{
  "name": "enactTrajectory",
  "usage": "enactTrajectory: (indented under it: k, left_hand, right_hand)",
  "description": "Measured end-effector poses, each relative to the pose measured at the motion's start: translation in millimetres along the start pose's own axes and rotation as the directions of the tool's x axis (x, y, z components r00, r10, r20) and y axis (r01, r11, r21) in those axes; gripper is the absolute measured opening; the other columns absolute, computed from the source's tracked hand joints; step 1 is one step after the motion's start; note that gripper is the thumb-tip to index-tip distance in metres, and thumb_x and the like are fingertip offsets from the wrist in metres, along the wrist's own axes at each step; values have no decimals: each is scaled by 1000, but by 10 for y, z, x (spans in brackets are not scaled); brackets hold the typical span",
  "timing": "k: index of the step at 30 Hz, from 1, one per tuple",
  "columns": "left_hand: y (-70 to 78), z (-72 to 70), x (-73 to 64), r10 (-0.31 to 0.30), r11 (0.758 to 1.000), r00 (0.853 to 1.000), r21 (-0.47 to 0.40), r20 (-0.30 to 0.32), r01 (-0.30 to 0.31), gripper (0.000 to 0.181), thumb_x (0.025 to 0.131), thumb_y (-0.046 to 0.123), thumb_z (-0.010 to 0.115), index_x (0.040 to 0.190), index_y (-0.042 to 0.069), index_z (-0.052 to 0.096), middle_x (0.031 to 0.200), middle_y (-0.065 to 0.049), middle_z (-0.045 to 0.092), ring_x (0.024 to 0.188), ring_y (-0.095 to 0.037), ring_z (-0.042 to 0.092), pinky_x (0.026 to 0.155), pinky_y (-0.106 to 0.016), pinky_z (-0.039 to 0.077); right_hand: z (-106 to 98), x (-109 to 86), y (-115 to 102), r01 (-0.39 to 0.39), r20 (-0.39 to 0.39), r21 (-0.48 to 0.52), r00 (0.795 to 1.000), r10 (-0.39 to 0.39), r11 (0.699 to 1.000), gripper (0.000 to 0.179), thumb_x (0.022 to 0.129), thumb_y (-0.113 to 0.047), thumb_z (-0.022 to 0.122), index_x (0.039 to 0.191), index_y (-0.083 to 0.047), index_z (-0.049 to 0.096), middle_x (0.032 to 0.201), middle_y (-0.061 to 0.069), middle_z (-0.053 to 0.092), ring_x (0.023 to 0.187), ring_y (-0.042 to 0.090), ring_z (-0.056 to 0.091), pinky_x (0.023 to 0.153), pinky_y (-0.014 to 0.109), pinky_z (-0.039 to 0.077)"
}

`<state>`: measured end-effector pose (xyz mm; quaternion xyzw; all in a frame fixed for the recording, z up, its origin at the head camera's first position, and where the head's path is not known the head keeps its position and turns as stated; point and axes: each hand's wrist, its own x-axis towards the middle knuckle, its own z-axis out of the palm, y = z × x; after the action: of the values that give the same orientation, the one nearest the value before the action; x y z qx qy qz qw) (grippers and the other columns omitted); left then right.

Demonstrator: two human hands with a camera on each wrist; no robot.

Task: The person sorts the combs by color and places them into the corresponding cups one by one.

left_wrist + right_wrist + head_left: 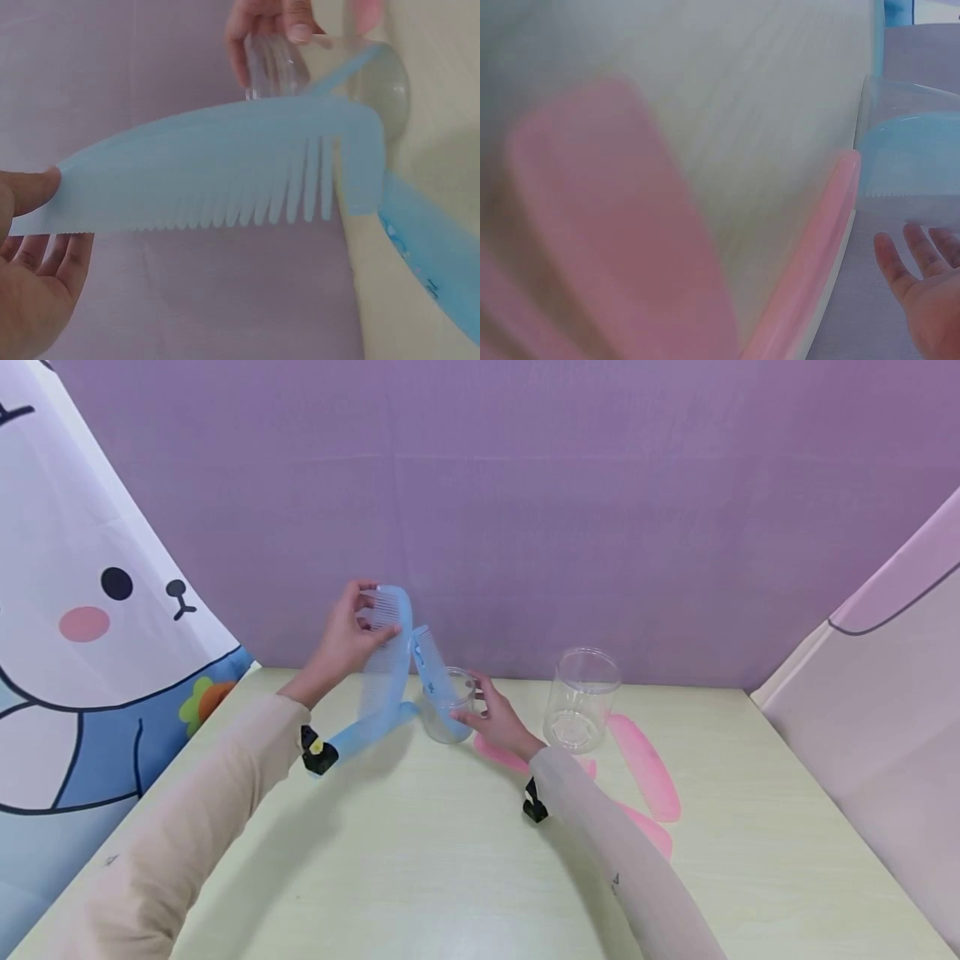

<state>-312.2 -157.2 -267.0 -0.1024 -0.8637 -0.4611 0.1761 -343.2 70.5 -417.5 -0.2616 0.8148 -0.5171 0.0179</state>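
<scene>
My left hand [341, 639] pinches the upper end of a light-blue comb [225, 161], held upright over the table with its teeth to the left. A smaller blue comb [432, 667] leans inside a clear cup [433, 725]. At the right side of that cup, my right hand [504, 722] holds it near the rim, thumb in front and fingers behind. Another blue comb [360, 737] lies on the table below the left hand, partly covered by the raised one.
Right of the hands stands a second clear cup [581, 706]. Pink combs lie around it: one [647, 770] to its right, another [651, 831] nearer me and one [495, 753] partly behind the right wrist. A purple cloth [600, 527] hangs along the table's back edge.
</scene>
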Motion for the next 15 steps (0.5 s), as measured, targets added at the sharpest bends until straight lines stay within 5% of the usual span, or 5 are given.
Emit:
enactTrajectory:
  k: [6,15]
  left_hand:
    - [83,61,73,26,994,992,-101,-122,-39,60,82,6,66,131,7,31,117,-16,49,98,-25,54,88,-37,51]
    - [124,205,159,64,965,948,-222,-313,-138,57,78,0,68,124,5,35,115,-16,51,94,-28,57,83,-30,51]
  right_hand:
    - [-58,-104,-232,-6,34,14,999,6,1000,75,87,-19,63,145,-9,17,141,19,35,126,36,40,97,49,42]
    - [-47,-120,-232,6,32,13,999,-7,1000,74,88,-20,62,145,-8,16,141,22,34,126,36,39,96,51,41]
